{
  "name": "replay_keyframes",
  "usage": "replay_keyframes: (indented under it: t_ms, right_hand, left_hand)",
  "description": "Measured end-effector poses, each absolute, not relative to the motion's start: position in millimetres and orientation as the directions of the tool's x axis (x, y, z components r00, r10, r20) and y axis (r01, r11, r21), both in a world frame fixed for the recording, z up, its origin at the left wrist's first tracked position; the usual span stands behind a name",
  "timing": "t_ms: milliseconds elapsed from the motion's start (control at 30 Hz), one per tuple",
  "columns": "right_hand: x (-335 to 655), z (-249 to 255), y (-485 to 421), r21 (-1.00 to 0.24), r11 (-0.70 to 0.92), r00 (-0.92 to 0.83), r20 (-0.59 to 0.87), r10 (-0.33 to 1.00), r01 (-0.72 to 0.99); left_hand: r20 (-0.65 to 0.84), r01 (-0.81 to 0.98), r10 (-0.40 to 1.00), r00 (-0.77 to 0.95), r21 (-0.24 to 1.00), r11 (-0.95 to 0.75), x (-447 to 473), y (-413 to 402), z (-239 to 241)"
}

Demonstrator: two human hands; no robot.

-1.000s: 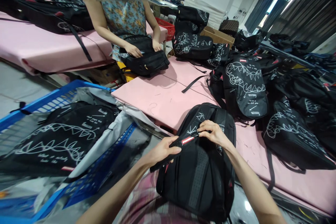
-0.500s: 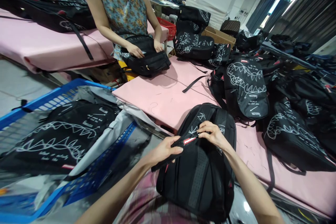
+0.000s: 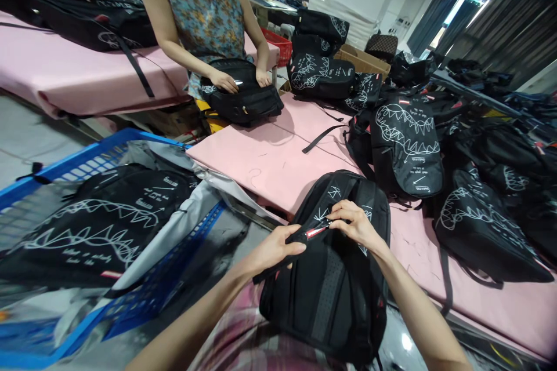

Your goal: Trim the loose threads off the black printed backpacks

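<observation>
A black backpack point(image 3: 333, 295) with white line drawings lies half on the pink table point(image 3: 278, 156), half on my lap. My left hand point(image 3: 272, 249) is closed round a black strap point(image 3: 304, 236) that carries a small red and white tag. My right hand point(image 3: 357, 225) pinches the same strap at its far end, just past the tag. Both hands rest on the backpack's upper part.
A blue crate point(image 3: 108, 153) at my left holds a black backpack point(image 3: 100, 220) on grey lining. Several black backpacks point(image 3: 407, 145) are piled at the right. Across the table a person handles another black bag point(image 3: 243, 95). A red basket point(image 3: 276, 43) stands behind.
My hands and the strap have stayed almost in place; the view shifted slightly. The person across moved a hand a little on their bag.
</observation>
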State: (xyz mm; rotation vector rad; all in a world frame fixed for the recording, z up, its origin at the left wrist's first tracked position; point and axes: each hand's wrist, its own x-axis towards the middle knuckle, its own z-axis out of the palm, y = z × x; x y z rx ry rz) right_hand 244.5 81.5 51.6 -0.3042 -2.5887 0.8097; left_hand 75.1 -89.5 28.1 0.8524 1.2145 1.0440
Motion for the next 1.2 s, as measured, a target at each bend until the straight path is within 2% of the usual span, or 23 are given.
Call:
replay_keyframes:
  t_ms: [267,567,633,667,700,767,833,867,900,967,1067,1200]
  right_hand:
    - [242,54,75,-0.628,0.774,-0.894,0.302,0.332,0.076]
    - [240,72,58,-0.437,0.896,-0.932,0.292,0.216,0.071]
    - [240,75,51,-0.452,0.890,-0.934,0.287,0.212,0.063]
    - [241,76,48,-0.500,0.864,-0.929,0.290,0.229,0.057]
    - [243,76,45,-0.568,0.821,-0.912,0.303,0.277,0.060]
    - [250,72,38,-0.711,0.694,-0.809,0.340,0.480,0.112]
    - [261,63,27,-0.787,0.573,-0.597,0.352,0.721,0.228]
    - [267,57,20,-0.790,0.538,-0.485,0.361,0.796,0.294]
    - [272,51,13,-0.772,0.528,-0.404,0.383,0.831,0.353]
    - [281,39,-4,-0.688,0.579,-0.341,0.470,0.815,0.438]
    - [287,29,-24,-0.526,0.699,-0.362,0.607,0.707,0.484]
    - [288,31,-32,-0.426,0.753,-0.407,0.651,0.640,0.502]
  left_hand:
    - [-0.311,-0.148,0.950,0.016,0.939,0.310,77,-90,26]
    - [-0.293,-0.071,0.955,-0.034,0.954,0.290,85,-89,34]
    - [-0.287,-0.086,0.957,-0.044,0.955,0.283,88,-89,33]
    - [-0.286,-0.114,0.957,-0.049,0.953,0.279,90,-89,33]
    - [-0.285,-0.158,0.957,-0.054,0.949,0.273,92,-89,32]
    - [-0.269,-0.276,0.962,-0.058,0.930,0.243,96,-90,31]
    - [-0.235,-0.391,0.970,-0.062,0.900,0.193,102,-90,29]
    - [-0.215,-0.437,0.974,-0.064,0.884,0.166,106,-90,29]
    - [-0.195,-0.471,0.978,-0.068,0.871,0.141,110,-89,29]
    - [-0.167,-0.516,0.982,-0.084,0.851,0.100,118,-88,29]
    - [-0.143,-0.558,0.986,-0.085,0.827,0.072,128,-86,31]
    - [-0.138,-0.574,0.987,-0.083,0.816,0.066,134,-86,32]
